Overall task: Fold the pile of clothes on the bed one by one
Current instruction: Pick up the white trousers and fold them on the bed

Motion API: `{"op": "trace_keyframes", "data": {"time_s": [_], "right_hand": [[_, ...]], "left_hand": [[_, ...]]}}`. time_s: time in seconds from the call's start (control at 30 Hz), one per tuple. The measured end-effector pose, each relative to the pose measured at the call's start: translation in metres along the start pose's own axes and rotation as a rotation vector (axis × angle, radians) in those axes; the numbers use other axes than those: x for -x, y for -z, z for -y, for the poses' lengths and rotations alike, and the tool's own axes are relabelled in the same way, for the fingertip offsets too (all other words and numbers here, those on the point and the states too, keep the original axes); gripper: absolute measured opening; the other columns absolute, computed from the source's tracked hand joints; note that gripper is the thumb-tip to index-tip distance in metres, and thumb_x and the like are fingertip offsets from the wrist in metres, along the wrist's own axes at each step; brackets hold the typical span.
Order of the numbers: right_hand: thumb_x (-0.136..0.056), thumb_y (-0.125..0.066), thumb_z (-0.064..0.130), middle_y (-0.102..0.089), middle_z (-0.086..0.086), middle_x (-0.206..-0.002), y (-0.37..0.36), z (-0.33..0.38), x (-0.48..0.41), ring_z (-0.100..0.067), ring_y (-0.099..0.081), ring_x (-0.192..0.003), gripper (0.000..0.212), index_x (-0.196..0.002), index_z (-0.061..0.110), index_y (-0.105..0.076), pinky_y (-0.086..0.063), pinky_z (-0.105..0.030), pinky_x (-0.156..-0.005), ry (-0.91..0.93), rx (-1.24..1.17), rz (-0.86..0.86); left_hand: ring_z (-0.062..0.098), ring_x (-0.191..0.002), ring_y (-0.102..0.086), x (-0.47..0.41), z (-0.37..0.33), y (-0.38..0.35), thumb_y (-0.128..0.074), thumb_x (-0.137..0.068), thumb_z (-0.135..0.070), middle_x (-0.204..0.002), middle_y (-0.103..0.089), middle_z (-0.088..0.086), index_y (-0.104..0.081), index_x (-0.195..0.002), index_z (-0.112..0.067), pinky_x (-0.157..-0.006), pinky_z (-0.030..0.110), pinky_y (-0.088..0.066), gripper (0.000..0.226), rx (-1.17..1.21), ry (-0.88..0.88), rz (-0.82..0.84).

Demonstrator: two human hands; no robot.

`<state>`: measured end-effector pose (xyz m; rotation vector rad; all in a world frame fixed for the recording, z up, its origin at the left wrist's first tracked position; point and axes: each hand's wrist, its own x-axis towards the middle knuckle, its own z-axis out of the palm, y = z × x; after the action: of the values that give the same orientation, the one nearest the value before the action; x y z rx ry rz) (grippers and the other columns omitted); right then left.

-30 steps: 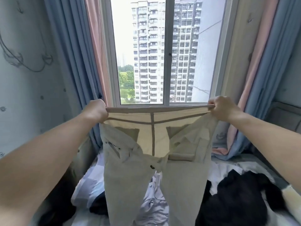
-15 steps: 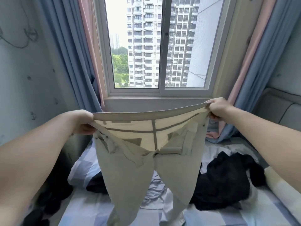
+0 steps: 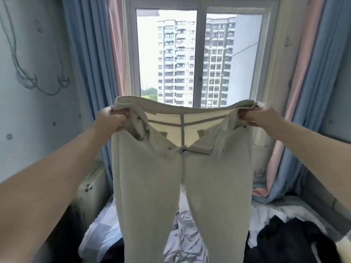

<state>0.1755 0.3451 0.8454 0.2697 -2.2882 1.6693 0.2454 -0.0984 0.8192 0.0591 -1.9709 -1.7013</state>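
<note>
Beige trousers hung in the air before the window, held up above the bed with the legs dangling toward it. The left hand gripped one end of the waistband and the right hand pinched the other, the open fly facing the person. Dark clothes lay rumpled on the bed at the right.
</note>
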Motion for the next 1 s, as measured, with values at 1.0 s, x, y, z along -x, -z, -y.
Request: {"op": "trace_keyframes", "data": {"time_s": [1.0], "right_hand": [[-0.087,-0.076,0.023,-0.062,-0.007,-0.091,-0.045,0.196,0.037,-0.022,-0.059,-0.089,0.016,-0.084,0.012,-0.065,-0.055,-0.03,-0.075,-0.072,-0.355,0.265]], "left_hand": [[0.022,-0.073,-0.061,0.018,-0.164,-0.092,-0.043,-0.104,-0.011,-0.088,-0.06,0.008,-0.054,-0.089,-0.012,-0.063,0.036,-0.055,0.018,0.311,0.101,0.176]]}}
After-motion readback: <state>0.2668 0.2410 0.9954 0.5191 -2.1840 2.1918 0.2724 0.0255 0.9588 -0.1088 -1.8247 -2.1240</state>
